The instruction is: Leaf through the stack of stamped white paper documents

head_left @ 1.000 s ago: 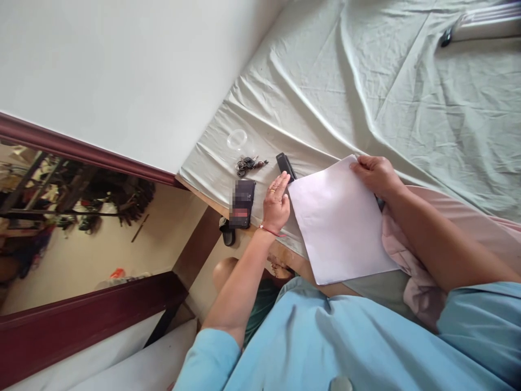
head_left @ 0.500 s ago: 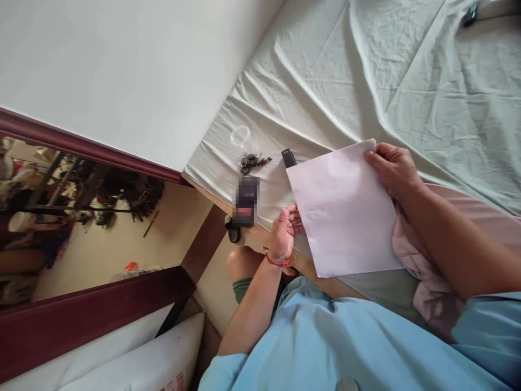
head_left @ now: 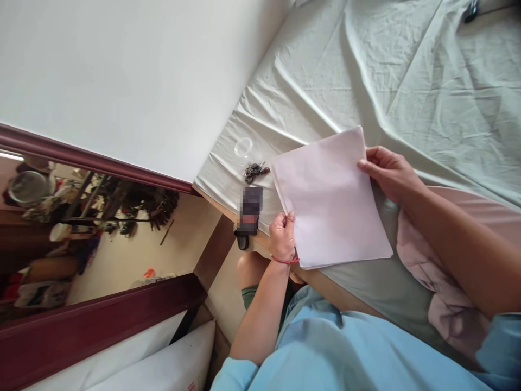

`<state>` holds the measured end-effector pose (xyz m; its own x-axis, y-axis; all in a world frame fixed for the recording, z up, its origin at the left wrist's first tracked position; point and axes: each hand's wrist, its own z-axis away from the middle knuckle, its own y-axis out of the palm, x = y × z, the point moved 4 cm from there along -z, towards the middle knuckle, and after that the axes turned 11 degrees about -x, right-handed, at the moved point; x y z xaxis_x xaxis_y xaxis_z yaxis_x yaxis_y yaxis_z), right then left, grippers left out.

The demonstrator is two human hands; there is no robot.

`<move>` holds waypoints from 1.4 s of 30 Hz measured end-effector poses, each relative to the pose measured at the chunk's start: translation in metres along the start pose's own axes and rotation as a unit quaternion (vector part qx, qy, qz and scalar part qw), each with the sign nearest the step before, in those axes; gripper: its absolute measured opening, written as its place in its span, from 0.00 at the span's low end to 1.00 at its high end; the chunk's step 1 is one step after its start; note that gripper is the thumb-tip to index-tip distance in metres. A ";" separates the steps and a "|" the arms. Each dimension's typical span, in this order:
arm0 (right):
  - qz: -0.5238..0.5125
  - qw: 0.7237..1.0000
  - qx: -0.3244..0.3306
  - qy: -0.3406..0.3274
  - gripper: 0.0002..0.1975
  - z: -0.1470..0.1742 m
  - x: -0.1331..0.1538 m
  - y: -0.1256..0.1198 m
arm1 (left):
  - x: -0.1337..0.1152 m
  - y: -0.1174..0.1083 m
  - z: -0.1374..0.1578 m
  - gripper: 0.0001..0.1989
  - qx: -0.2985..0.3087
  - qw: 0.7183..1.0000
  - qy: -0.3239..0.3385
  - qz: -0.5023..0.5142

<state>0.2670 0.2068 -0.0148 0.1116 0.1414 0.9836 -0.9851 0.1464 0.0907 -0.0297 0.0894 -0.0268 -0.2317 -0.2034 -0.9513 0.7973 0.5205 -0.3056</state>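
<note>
A stack of white paper sheets [head_left: 329,201] is held up over the edge of the bed, tilted toward me. My left hand [head_left: 284,234] is closed on its left edge, thumb on top and the other fingers mostly hidden. At the upper right edge, my right hand [head_left: 393,171] pinches the sheets between thumb and fingers. Just left of the stack lie a bunch of keys [head_left: 255,171] and a clear plastic container [head_left: 243,146]. A dark, partly pixelated flat object [head_left: 250,210] rests near the bed's edge, beside my left hand.
A pale green sheet [head_left: 427,92] covers the bed. Pink cloth [head_left: 419,255] is bunched under my right forearm. On the left stands a mirror with a dark red frame [head_left: 101,304]. A black object [head_left: 471,11] lies at the far right; a white sack [head_left: 171,358] is below.
My left hand has closed on the paper's left edge, having been open beside it. The stack has shifted left and now covers the small black object that lay behind it.
</note>
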 end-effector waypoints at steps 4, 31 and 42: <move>0.068 0.997 0.017 -0.008 0.20 0.002 -0.002 0.002 | 0.007 0.001 -0.005 0.32 -0.061 0.997 0.035 -0.018; 0.112 0.982 -0.150 -0.036 0.07 0.006 0.014 -0.018 | 0.004 -0.003 0.002 0.15 -0.027 0.992 0.117 -0.028; 0.015 0.993 -0.112 0.041 0.07 0.008 0.012 -0.010 | 0.004 -0.004 0.002 0.11 -0.014 0.993 0.116 -0.013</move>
<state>0.2767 0.1992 -0.0023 0.1016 0.2267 0.9686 -0.9350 0.3544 0.0151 -0.0328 0.0845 -0.0292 -0.3758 -0.0222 -0.9264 0.7749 0.5407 -0.3273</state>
